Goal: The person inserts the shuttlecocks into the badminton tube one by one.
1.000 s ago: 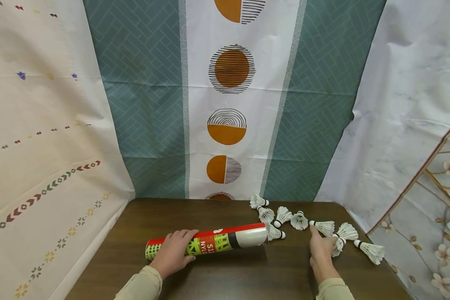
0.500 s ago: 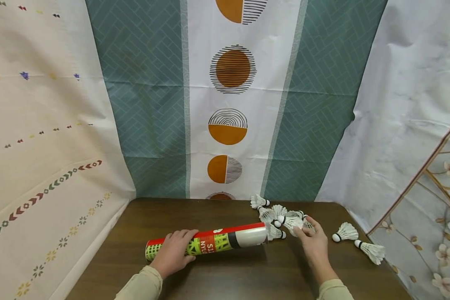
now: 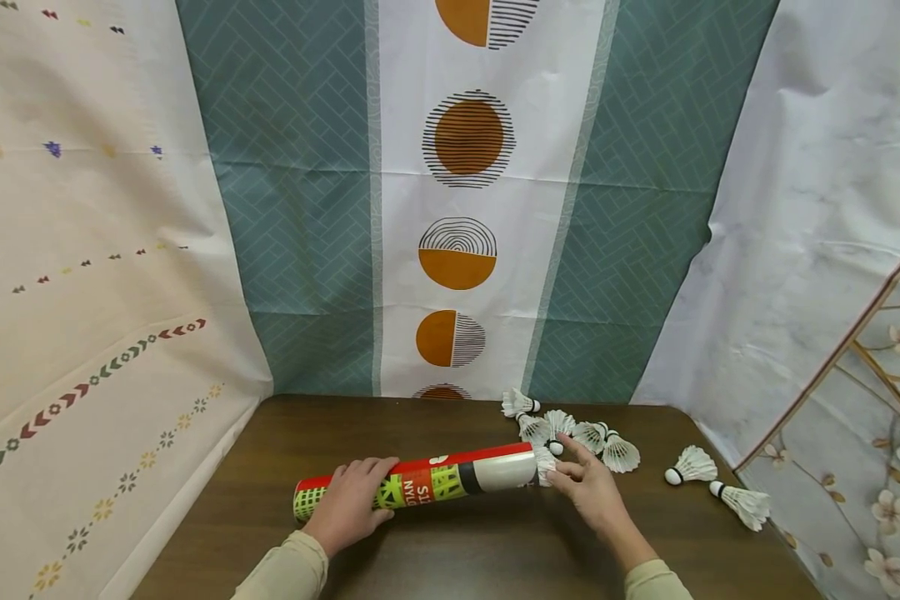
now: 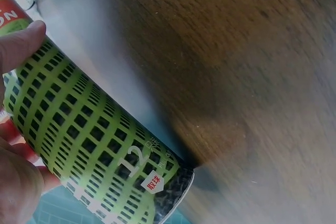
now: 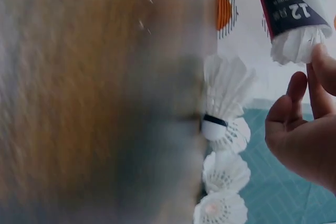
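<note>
My left hand (image 3: 351, 504) grips a red, green and white shuttlecock tube (image 3: 498, 472), holding it slightly tilted with the open end to the right and a little higher. In the left wrist view the thumb lies over the tube's green grid print (image 4: 89, 124) and fingers curl below. At the mouth my right hand (image 3: 596, 493) pinches a white shuttlecock (image 5: 294, 45) by its skirt edge. Its cork end is hidden inside the tube, and the feathery skirt sticks out of the rim.
Several loose shuttlecocks (image 3: 621, 454) lie behind the right hand, in a row toward the table's back edge. Two more shuttlecocks (image 3: 742, 504) rest near the right edge of the dark wooden table (image 3: 450, 558). Patterned cloths (image 3: 307, 250) hang around the table.
My right hand has taken a shuttlecock from the right-hand group and carried it left to the tube mouth, where its cork end has entered. Left hand and tube stay put.
</note>
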Tool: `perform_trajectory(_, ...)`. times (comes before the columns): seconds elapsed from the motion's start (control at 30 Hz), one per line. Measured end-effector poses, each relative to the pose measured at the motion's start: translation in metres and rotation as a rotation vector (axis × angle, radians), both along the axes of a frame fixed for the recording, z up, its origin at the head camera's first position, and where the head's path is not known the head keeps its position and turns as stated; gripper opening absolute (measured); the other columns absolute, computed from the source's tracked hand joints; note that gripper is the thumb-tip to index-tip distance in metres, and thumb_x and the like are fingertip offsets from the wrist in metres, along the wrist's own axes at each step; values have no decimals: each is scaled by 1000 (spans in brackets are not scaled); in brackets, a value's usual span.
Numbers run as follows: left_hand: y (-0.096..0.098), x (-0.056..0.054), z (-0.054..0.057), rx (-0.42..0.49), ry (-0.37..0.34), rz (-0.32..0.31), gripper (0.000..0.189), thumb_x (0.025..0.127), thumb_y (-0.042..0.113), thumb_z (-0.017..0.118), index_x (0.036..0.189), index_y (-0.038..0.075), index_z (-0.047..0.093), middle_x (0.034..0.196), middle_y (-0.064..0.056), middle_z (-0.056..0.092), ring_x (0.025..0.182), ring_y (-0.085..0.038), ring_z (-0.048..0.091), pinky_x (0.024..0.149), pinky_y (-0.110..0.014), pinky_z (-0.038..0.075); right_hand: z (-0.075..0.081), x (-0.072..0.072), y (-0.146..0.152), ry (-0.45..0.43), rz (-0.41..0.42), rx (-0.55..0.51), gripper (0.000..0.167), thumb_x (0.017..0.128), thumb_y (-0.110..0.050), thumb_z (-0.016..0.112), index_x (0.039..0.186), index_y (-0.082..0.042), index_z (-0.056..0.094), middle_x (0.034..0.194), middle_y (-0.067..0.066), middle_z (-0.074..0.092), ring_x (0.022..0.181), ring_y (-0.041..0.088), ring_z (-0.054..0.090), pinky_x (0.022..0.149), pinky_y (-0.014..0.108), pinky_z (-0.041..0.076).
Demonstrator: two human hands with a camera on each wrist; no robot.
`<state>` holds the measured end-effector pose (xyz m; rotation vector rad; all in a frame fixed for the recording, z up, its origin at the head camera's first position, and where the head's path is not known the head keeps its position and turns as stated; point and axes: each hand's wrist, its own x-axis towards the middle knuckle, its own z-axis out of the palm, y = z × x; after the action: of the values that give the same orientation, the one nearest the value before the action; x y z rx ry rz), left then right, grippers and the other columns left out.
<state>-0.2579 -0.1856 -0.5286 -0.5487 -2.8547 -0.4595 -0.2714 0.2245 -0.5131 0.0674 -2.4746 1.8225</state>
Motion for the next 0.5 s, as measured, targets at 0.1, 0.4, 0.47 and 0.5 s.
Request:
perform_trajectory(0.1,1,0,0,4,-9,-4,85,77,36,98,149,15,58,134,-9,70,124,-35,65,108,-68,49,-3,0,-4,-13,51,-62,72,98,-2,74,162,-11,45,110,16,81,91,2,69,82,19,55)
perform_trajectory(0.4,3,0,2,13,-7,0,85,77,37,98,149,16,59,134,-8,70,124,-34,65,109,-65,49,-6,-2,-6,-32,185,-113,65,107,-11,64,166,-10,37,131,20,75,109,-2,67,98,14,47)
perform_trajectory(0.47,2,0,2,12,-1,-1,85,77,37,98,149,16,58,134,-8,70,124,-34,65,109,-65,49,-5,-1,-9,-28,203,-113,69,105,-13,68,166,-8,36,131,22,74,107,-1,68,96,15,49)
perform_trajectory(0.5,2,0,2,13,-2,-3,85,77,37,98,149,16,58,134,-8,70,124,-34,65,109,-65,49,-4,0,-11,-24,204,-116,72,103,-13,70,166,-7,35,131,24,74,105,1,69,94,16,51)
